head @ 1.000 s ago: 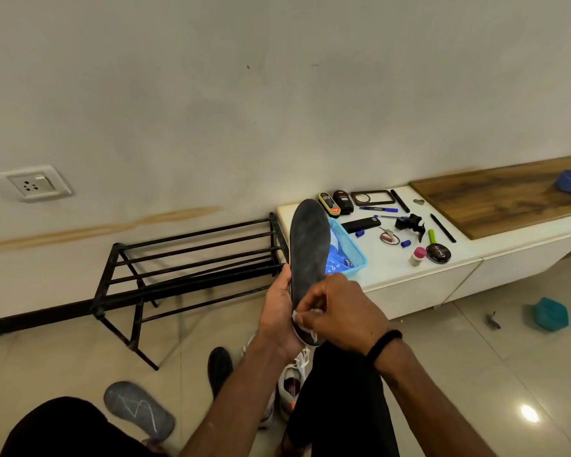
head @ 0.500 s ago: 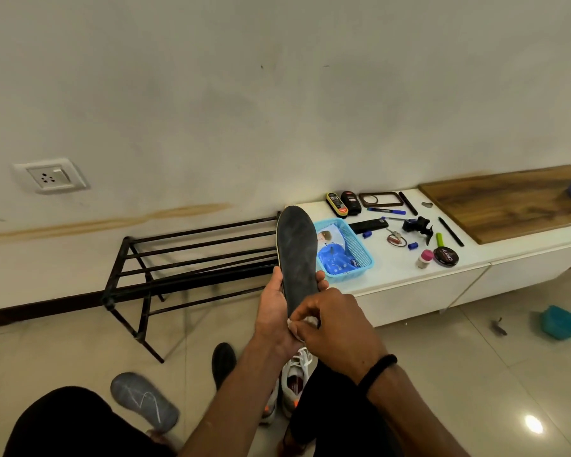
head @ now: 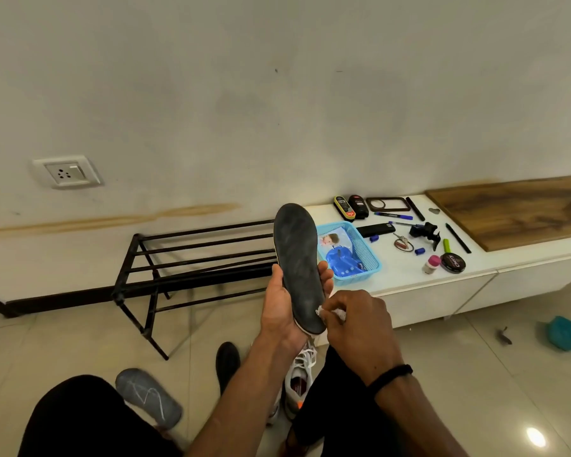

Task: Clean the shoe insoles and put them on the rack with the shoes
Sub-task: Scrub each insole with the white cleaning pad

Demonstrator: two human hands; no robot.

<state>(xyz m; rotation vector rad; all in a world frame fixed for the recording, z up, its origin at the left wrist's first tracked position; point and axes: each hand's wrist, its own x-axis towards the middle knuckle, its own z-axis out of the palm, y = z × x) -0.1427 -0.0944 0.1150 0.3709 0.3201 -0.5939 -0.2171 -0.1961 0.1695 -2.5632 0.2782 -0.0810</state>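
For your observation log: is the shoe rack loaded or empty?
Empty: the black rack's bars hold nothing; the white shoes sit on the floor.

Only legible text: "Cherry" in pale script on the lid of the round black polish tin [head: 453,262] on the white bench [head: 406,275]. Labels on other items too blurred to read.
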